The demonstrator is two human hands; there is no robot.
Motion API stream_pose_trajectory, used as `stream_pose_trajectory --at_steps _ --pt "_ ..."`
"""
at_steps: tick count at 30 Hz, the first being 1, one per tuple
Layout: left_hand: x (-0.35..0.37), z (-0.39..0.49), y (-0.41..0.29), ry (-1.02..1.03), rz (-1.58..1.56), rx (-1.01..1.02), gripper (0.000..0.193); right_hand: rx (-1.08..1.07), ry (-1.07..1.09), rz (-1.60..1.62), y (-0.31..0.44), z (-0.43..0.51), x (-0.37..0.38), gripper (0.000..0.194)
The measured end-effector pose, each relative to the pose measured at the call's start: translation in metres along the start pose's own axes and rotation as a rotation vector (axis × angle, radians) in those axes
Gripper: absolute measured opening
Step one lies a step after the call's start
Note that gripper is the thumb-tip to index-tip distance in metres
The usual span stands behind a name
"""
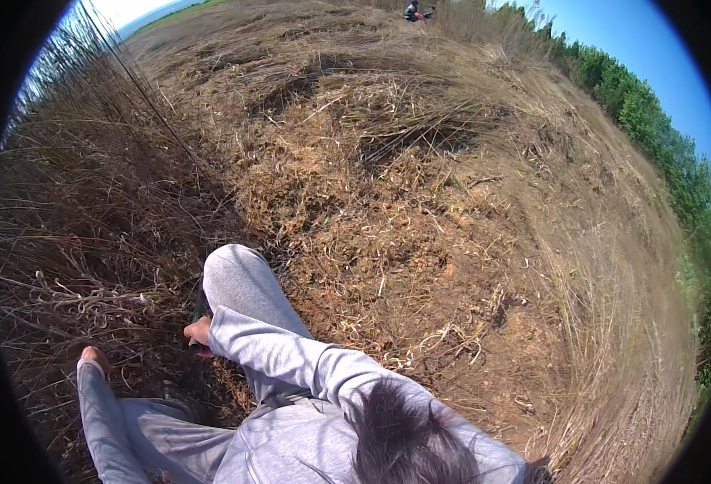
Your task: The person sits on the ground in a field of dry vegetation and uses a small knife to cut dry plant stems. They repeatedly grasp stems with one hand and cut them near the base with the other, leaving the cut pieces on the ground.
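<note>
My right hand (200,336) is closed around the handle of a tool (196,347), just below my bent knee; the rest of the tool is mostly hidden by the knee and the shade. At the lower left, my left hand (96,358) reaches into standing dry grass (89,302); its fingers are largely hidden, and I cannot tell whether they hold stalks. The grass rises in a dense brown stand on the left, with pale curled leaves near both hands.
Trodden soil with short stubble (380,272) lies right of my knee. Beyond it are heaps of cut stalks (422,124). Long pale grass (610,314) lines the right side, with green trees (640,97) behind. Another person (415,12) is far off at the top.
</note>
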State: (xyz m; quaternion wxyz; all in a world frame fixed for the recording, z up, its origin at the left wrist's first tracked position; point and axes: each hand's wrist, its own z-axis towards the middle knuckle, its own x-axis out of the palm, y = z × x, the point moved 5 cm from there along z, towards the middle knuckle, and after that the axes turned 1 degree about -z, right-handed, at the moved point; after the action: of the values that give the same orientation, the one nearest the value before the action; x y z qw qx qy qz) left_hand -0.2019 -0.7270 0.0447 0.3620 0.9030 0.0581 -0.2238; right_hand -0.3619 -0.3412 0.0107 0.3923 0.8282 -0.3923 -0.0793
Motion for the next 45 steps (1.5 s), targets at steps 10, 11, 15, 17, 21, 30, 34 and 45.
stream_pose_trajectory --at_steps 10,11,15,17,21,30,34,45 --pt "-0.023 -0.011 0.03 -0.662 -0.657 -0.231 0.018 0.115 0.125 0.143 -0.017 0.022 -0.001 0.017" --pt "-0.024 -0.008 0.029 -0.656 -0.801 -0.203 0.023 0.152 0.149 0.161 -0.019 0.022 -0.001 0.015" --pt "-0.04 -0.019 0.023 -0.684 -0.701 -0.137 0.029 0.098 0.135 0.042 -0.014 0.017 0.0 0.016" --pt "-0.052 -0.028 0.021 -0.64 -0.666 -0.127 0.03 0.144 0.148 0.068 -0.014 0.017 0.005 0.016" --pt "-0.077 -0.052 0.008 -0.616 -0.6 -0.089 0.034 0.136 0.156 -0.048 -0.016 0.028 0.011 0.016" --pt "-0.105 -0.091 -0.017 -0.705 -0.573 -0.189 0.04 -0.07 0.346 -0.08 -0.034 0.055 0.012 0.019" --pt "-0.113 -0.089 -0.029 -0.924 -0.586 -0.047 0.034 0.088 0.235 -0.198 -0.039 0.057 0.006 0.02" --pt "-0.132 -0.11 -0.047 -0.95 -0.733 0.073 0.023 0.235 0.219 -0.015 -0.037 0.046 0.002 0.034"
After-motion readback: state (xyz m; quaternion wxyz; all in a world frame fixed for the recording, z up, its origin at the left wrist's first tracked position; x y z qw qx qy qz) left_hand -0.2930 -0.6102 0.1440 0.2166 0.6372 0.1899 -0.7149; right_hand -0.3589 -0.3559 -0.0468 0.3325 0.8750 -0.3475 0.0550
